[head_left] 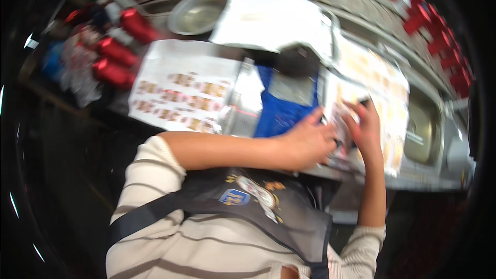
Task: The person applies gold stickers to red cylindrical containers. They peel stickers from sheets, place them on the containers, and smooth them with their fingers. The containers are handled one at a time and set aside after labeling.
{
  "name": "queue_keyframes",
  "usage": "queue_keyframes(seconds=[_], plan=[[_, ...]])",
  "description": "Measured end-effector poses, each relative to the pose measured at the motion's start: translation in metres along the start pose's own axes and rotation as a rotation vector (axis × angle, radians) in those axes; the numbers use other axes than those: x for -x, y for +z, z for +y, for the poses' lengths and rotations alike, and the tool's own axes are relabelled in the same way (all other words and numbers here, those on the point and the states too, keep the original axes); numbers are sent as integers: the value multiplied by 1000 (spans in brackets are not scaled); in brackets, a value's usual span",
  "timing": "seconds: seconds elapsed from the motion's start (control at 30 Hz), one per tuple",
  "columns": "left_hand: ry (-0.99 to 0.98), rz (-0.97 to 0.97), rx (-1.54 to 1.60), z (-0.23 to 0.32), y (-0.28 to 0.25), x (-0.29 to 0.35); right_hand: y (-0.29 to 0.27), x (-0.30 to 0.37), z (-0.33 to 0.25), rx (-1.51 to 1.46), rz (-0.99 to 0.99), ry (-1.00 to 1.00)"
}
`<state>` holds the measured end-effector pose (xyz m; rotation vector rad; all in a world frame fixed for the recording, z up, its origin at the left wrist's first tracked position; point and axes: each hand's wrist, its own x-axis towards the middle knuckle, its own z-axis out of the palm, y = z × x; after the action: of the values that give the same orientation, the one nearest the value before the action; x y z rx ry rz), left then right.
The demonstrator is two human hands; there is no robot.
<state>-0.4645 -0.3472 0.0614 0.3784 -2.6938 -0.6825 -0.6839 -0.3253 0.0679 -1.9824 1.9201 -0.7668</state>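
Observation:
Motion blur smears both hands. My left hand [309,143] reaches across from the left, its fingers pointing right toward the near left edge of a white sheet with rows of pale yellowish pieces [395,108]. Over that same edge is my right hand [367,124], its fingers bent toward the left one. Between the hands lies a small pinkish-white patch that I cannot make out. Small dark spots show by the fingers of both hands, and what they are is unclear. Just left of the hands, a blue plastic sheet or bag [281,113] lies under a greyish clear block [293,89].
At left, a white sheet [181,59] carries rows of small brown-and-gold pieces. A metal tray [243,111] stands beside it. Behind are a round metal bowl [199,14] and a bright white sheet [268,20]. A sink [421,137] is at right; red cylindrical things [114,51] line the left.

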Motion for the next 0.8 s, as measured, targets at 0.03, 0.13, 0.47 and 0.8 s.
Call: queue_keyframes(seconds=[0.03, 0.13, 0.47, 0.8], plan=[[12, 17, -3, 2, -5, 4, 0, 4, -4, -53, -3, -45], [13, 51, 46, 10, -24, 24, 4, 9, -33, -10, -130, 92], [-595, 971, -436, -47, -178, 179, -11, 23, -10, -230, 12, 240], [-1322, 1311, -749, -297, -318, 268, -24, -2, -67, -647, 82, 370]])
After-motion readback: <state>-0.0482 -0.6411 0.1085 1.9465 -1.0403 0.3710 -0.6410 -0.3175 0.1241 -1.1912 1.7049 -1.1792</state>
